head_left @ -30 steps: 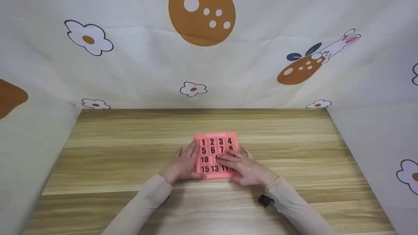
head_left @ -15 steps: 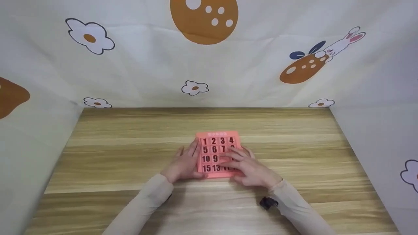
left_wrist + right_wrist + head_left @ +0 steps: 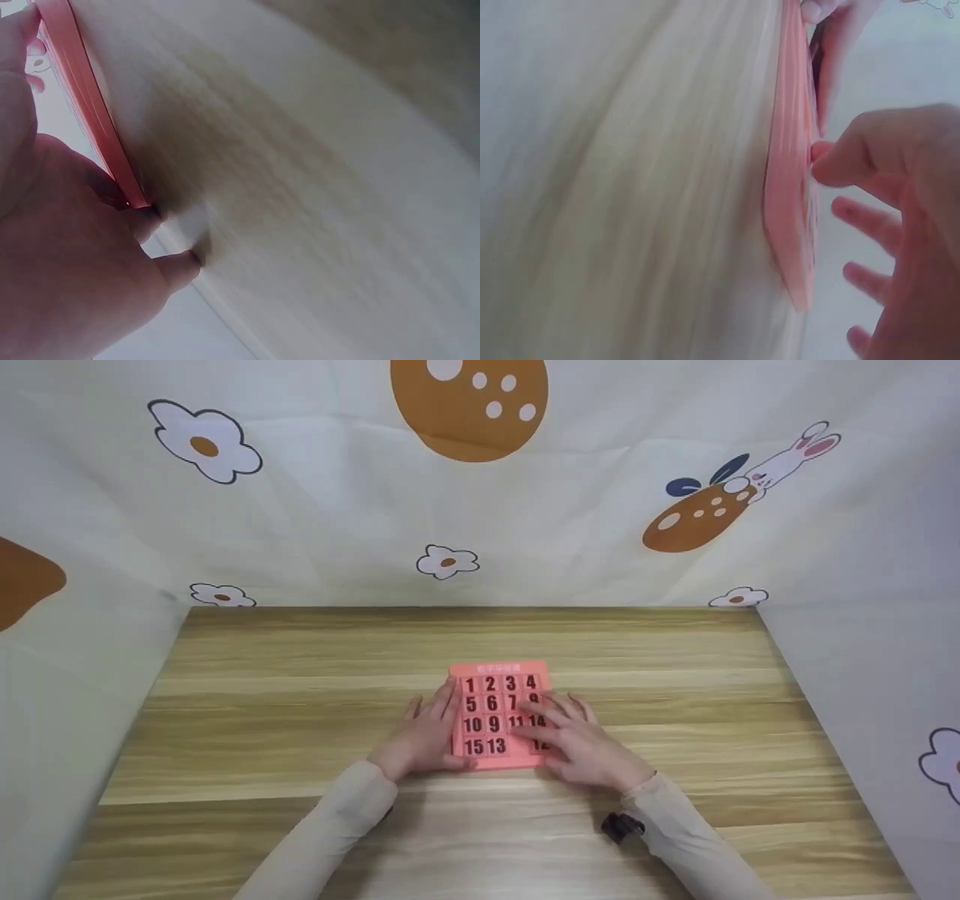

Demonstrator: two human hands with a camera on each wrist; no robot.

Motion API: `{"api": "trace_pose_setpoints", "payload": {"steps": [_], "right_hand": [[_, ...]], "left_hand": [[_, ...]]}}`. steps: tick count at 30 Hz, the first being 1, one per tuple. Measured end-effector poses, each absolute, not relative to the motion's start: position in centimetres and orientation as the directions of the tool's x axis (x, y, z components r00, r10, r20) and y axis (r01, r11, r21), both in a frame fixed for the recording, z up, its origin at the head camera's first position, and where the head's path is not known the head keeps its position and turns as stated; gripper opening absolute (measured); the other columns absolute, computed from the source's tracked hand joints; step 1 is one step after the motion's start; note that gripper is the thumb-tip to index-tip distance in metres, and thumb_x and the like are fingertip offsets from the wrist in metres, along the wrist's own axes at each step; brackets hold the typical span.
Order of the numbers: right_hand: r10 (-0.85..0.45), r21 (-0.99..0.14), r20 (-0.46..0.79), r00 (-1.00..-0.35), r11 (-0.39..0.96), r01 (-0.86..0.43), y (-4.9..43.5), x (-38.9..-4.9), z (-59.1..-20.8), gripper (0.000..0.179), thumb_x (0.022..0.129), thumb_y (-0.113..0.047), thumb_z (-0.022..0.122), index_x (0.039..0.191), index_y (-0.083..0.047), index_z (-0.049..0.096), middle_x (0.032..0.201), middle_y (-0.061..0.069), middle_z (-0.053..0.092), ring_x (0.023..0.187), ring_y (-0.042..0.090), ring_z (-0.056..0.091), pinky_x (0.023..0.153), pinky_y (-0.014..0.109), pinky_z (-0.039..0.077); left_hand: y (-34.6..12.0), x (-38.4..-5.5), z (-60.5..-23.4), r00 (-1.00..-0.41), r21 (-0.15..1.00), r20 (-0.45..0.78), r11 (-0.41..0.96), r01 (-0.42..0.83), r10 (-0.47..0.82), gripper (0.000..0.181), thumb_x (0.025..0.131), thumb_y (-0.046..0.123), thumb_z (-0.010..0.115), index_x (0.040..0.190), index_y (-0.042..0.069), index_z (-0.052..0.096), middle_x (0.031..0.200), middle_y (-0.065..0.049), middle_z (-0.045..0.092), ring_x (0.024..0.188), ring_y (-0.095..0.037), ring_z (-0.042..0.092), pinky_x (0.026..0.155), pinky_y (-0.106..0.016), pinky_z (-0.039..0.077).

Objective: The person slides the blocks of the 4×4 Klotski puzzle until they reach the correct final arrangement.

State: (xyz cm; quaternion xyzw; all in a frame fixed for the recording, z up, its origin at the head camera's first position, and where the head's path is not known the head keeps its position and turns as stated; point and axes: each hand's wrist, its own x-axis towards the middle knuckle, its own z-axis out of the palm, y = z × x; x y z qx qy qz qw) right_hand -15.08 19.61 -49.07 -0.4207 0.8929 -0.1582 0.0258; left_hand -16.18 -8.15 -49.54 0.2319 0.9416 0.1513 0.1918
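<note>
A pink number slide puzzle (image 3: 499,667) lies on the table, its tiles reading in order from the top left. My left hand (image 3: 420,742) holds its left side, with the thumb at the near corner and fingers along the edge. In the left wrist view, fingertips (image 3: 196,257) reach past the puzzle's side wall (image 3: 94,112). My right hand (image 3: 577,742) spreads loosely over the right columns, fingertips over the 7 and 11 tiles. The bottom row shows 15, 13, a gap and 12. In the right wrist view, the thumb (image 3: 832,166) is close to the puzzle's face and the other fingers are apart.
The wood-grain table (image 3: 300,660) surrounds the puzzle. Pale cloth (image 3: 322,510) printed with flowers and a rabbit walls in the back and both sides. A small black device (image 3: 621,826) sits at the right wrist.
The 9 tile has settled leftward beside the 10. The 11 tile has moved up from the bottom row, leaving a gap there. My right hand has shifted slightly right; the left stays put.
</note>
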Motion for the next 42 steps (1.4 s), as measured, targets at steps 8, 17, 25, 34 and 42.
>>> {"api": "trace_pose_setpoints", "payload": {"steps": [8,17,25,34,42], "right_hand": [[-0.815,-0.302,0.067,-0.576,0.534,-0.79,18.6,-14.5,-49.5,0.053,0.084,-0.022,0.066,0.136,-0.02,0.057,0.156,0.006,0.029,0.141,0.039,0.019,0.107,0.068,0.014],[-0.732,-0.321,0.2,-0.651,0.579,-0.75,18.8,-14.6,-49.1,0.034,0.079,-0.015,0.072,0.113,-0.018,0.072,0.144,0.009,0.045,0.136,0.039,0.028,0.105,0.067,0.019],[-0.737,-0.304,0.119,-0.665,0.611,-0.731,16.6,-14.8,-49.1,0.052,0.081,-0.015,0.067,0.132,-0.021,0.061,0.149,0.005,0.041,0.139,0.038,0.025,0.107,0.064,0.018],[-0.791,-0.286,0.07,-0.608,0.568,-0.772,14.9,-14.9,-49.2,0.047,0.086,-0.024,0.066,0.133,-0.025,0.06,0.153,0.004,0.036,0.14,0.038,0.022,0.109,0.064,0.012],[-0.769,-0.333,0.116,-0.629,0.566,-0.754,15.9,-14.8,-49.2,0.031,0.082,-0.017,0.069,0.112,-0.023,0.073,0.149,0.004,0.041,0.139,0.037,0.024,0.107,0.065,0.014]], "left_hand": [[-8.1,-16.2,-49.5,-0.818,0.376,-0.279,0.841,0.389,0.503,0.116,0.08,0.063,0.066,0.153,-0.003,0.004,0.159,-0.019,-0.007,0.146,-0.03,0.0,0.115,-0.053,0.004],[-8.2,-16.0,-49.4,-0.822,0.388,-0.296,0.847,0.363,0.487,0.118,0.079,0.063,0.066,0.153,-0.003,0.002,0.159,-0.017,-0.008,0.146,-0.028,-0.002,0.115,-0.051,0.001],[-8.1,-16.2,-49.5,-0.815,0.374,-0.302,0.848,0.376,0.494,0.116,0.08,0.063,0.065,0.153,-0.002,0.004,0.159,-0.017,-0.007,0.146,-0.027,-0.002,0.116,-0.051,0.004],[-8.2,-16.2,-49.6,-0.815,0.385,-0.294,0.842,0.377,0.5,0.116,0.079,0.062,0.066,0.152,-0.004,0.004,0.159,-0.018,-0.007,0.146,-0.029,0.0,0.115,-0.051,0.003],[-8.2,-16.2,-49.6,-0.818,0.374,-0.294,0.847,0.378,0.495,0.116,0.079,0.062,0.067,0.153,-0.003,0.005,0.159,-0.017,-0.007,0.146,-0.028,-0.001,0.115,-0.052,0.003]]}}
